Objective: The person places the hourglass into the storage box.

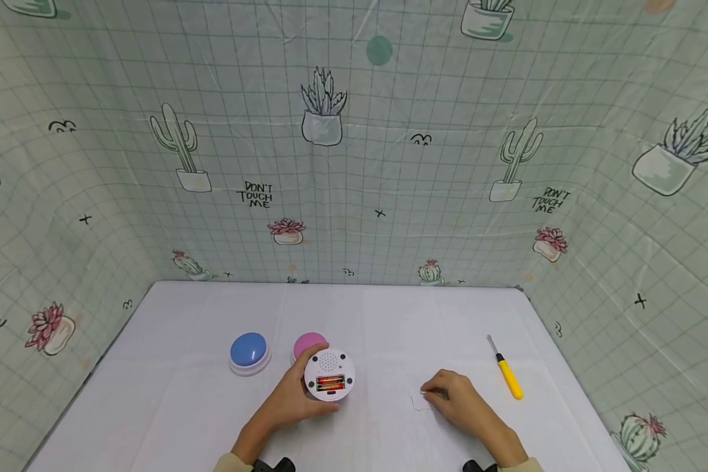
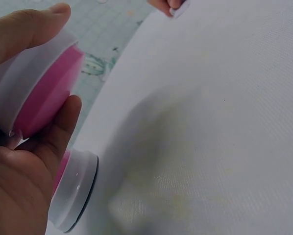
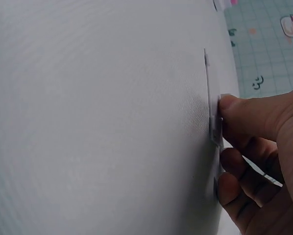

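My left hand (image 1: 295,392) grips a round push-button by its rim, its white underside (image 1: 330,362) facing me in the head view. Two batteries (image 1: 330,383) lie in its uncovered compartment. From the left wrist, this button's pink dome (image 2: 51,93) shows between thumb and fingers. Over the table at right, my right hand (image 1: 460,401) pinches a thin white plastic cover (image 3: 213,98) at the tabletop; white on white, its outline is faint in the head view. Behind the held button stands another button with a pink dome (image 1: 309,342), partly hidden.
A button with a blue dome (image 1: 249,349) stands on the white table (image 1: 177,393), left of the pink one. To the right of my right hand lies a screwdriver with a yellow handle (image 1: 510,379). Patterned cloth (image 1: 377,170) hangs around the back and sides.
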Demonstrator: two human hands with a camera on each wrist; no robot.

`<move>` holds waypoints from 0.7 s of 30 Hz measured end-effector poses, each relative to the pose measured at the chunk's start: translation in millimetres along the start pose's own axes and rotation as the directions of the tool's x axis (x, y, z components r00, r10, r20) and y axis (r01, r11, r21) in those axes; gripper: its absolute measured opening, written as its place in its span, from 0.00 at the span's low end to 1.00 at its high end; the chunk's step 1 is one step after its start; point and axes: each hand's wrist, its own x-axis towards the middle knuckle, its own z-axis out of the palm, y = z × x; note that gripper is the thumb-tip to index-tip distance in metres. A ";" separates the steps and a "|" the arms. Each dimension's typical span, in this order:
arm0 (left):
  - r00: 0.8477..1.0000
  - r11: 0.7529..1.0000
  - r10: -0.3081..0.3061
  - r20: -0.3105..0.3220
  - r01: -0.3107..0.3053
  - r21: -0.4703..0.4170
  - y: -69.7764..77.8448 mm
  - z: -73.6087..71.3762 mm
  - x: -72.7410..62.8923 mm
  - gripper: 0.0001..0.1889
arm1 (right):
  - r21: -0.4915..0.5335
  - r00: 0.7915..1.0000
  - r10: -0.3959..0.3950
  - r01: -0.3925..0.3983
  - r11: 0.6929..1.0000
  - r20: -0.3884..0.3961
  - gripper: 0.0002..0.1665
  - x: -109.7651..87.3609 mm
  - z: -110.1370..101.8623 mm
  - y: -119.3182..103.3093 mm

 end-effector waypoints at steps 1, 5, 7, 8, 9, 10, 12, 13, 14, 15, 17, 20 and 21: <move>1.000 1.000 0.000 0.000 0.000 -0.002 -0.2 0.1 0.2 0.54 | 0.000 1.000 0.005 -0.005 1.000 0.005 0.04 0.0 -0.1 -0.3; 1.000 1.000 -0.004 0.001 0.004 -0.018 -1.0 0.1 1.1 0.54 | 0.010 0.999 0.023 -0.023 1.000 0.025 0.03 0.4 -0.8 -1.7; 1.000 1.000 -0.004 0.003 0.004 -0.029 -0.8 0.0 1.4 0.54 | 0.015 0.999 0.029 -0.030 0.999 0.033 0.03 0.9 -1.1 -2.0; 1.000 0.999 -0.003 0.004 0.003 -0.035 -0.5 -0.1 1.5 0.54 | 0.017 0.999 0.032 -0.033 0.999 0.038 0.04 1.2 -1.2 -2.0; 1.000 0.999 -0.002 0.006 0.002 -0.040 -0.3 -0.2 1.6 0.54 | 0.018 0.998 0.035 -0.035 0.999 0.043 0.04 1.6 -1.2 -1.8; 1.000 0.999 0.000 0.007 0.000 -0.044 0.0 -0.2 1.7 0.54 | 0.020 0.998 0.036 -0.037 0.999 0.048 0.04 2.0 -1.4 -1.7; 1.000 0.999 -0.002 0.007 0.003 -0.044 1.0 -0.1 2.0 0.54 | 0.019 0.998 0.032 -0.033 0.999 0.054 0.04 3.0 -1.9 -1.1; 1.000 0.999 -0.007 0.005 0.007 -0.038 1.5 -0.1 2.0 0.54 | 0.017 0.998 0.029 -0.030 0.999 0.055 0.04 3.2 -1.8 -0.8; 1.000 0.999 -0.010 0.004 0.010 -0.034 2.0 0.2 2.0 0.54 | 0.016 0.998 0.025 -0.026 1.000 0.055 0.04 3.2 -1.8 -0.5; 1.000 1.000 -0.014 0.001 0.014 -0.027 2.5 0.6 1.9 0.54 | 0.016 0.998 0.021 -0.022 1.000 0.054 0.04 3.1 -1.9 -0.4; 1.000 1.000 -0.021 -0.005 0.021 -0.019 3.8 1.1 1.7 0.54 | 0.014 0.999 0.016 -0.016 1.000 0.052 0.04 2.9 -1.9 0.0; 1.000 0.999 -0.027 -0.006 0.027 -0.021 5.1 2.1 1.5 0.55 | 0.016 0.998 0.020 -0.021 1.000 0.057 0.04 1.9 -2.0 -0.1; 1.000 0.999 -0.027 -0.005 0.027 -0.028 5.2 2.5 1.6 0.55 | 0.016 0.998 0.023 -0.024 1.000 0.060 0.04 1.5 -2.1 -0.1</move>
